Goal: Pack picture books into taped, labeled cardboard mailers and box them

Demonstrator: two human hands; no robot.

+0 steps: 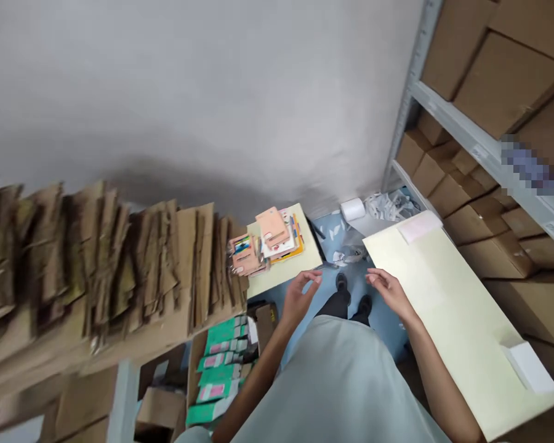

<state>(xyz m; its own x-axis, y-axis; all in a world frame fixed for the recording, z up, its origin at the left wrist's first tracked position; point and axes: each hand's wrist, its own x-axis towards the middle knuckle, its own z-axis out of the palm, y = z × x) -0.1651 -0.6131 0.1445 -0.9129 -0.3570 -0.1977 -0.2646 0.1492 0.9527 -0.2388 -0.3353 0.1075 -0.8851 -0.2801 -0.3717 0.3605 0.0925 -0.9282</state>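
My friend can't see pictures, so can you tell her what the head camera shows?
A person looks down at their own empty left hand and right hand, held open above a blue floor. A small table with a pile of booklets stands to the left, a long pale table to the right.

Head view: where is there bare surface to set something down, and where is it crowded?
The long pale table beside the right hand is mostly bare between a pink slip and a white box. The small table near the left hand is crowded with stacked packets.
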